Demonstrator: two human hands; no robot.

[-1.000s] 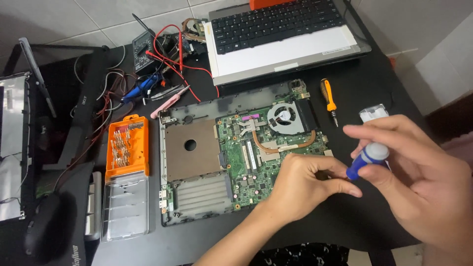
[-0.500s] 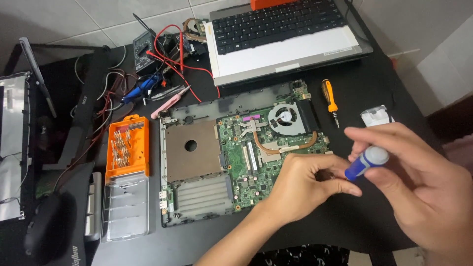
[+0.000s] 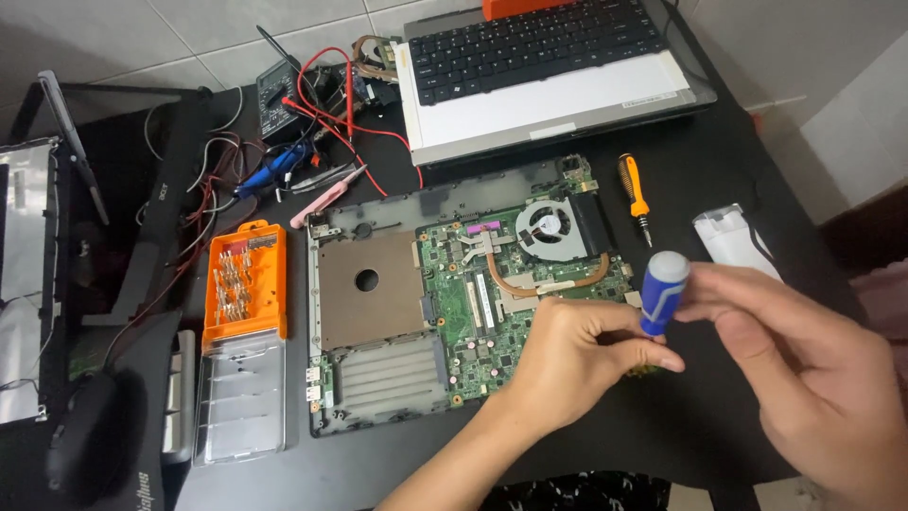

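A blue screwdriver with a white cap (image 3: 665,289) stands upright over the right edge of an opened laptop base (image 3: 378,284) with a green motherboard (image 3: 492,303) and round fan (image 3: 549,227). My right hand (image 3: 804,369) grips the handle from the right with its fingertips. My left hand (image 3: 577,355) reaches in from below, its fingers curled around the lower shaft at the board's right edge. The screwdriver's tip is hidden behind my left hand.
An orange bit case with clear lid (image 3: 244,331) lies left of the base. An orange-handled screwdriver (image 3: 634,194) and a white packet (image 3: 736,241) lie to the right. A laptop keyboard half (image 3: 549,66), a multimeter with red leads (image 3: 284,90) and loose tools sit behind. A screen panel (image 3: 28,265) is far left.
Both hands stay on the blue screwdriver. My right hand has shifted a little on the handle, and the cap now sits slightly lower and more to the left.
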